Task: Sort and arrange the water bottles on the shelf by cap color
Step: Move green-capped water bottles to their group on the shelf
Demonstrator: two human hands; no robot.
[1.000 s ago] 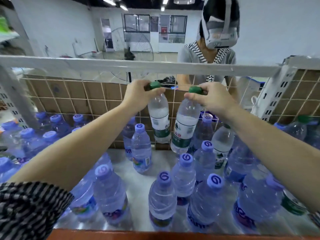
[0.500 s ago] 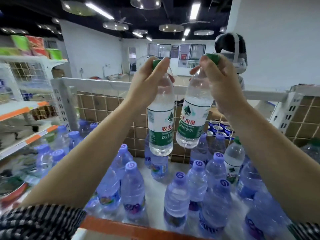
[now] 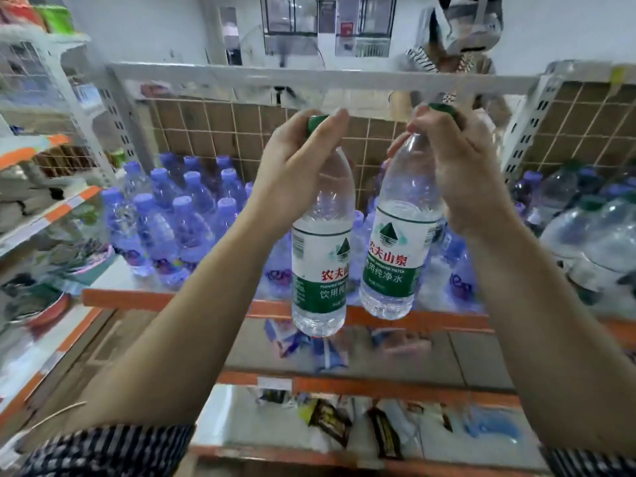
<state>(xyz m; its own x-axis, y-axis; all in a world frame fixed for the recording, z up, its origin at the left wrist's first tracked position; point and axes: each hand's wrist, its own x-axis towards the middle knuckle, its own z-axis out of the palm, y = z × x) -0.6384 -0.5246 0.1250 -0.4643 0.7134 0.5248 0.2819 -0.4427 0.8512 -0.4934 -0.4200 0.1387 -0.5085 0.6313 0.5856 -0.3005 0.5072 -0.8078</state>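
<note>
My left hand [image 3: 296,173] grips the neck of a green-capped water bottle [image 3: 321,270], which hangs upright in the air before the shelf. My right hand [image 3: 461,173] holds a second green-capped bottle [image 3: 395,256] by its neck, just right of the first and a little higher. Both bottles carry green and white labels and hover above the shelf's orange front edge [image 3: 144,299]. On the shelf's left part stand several purple-capped bottles [image 3: 182,215]. To the right lie clear green-capped bottles [image 3: 592,232] mixed with purple ones.
A white shelf frame bar [image 3: 309,77] crosses above my hands, with a brown wire-grid back panel [image 3: 220,125] behind. Lower shelves hold snack packets [image 3: 330,421]. Another shelf unit [image 3: 41,215] stands at the left. A person in a striped top [image 3: 447,60] stands beyond the shelf.
Both hands have pulled the two green-capped bottles back from over the shelf toward me, and now they hang before its front edge. The view has tilted down, showing the lower shelves.
</note>
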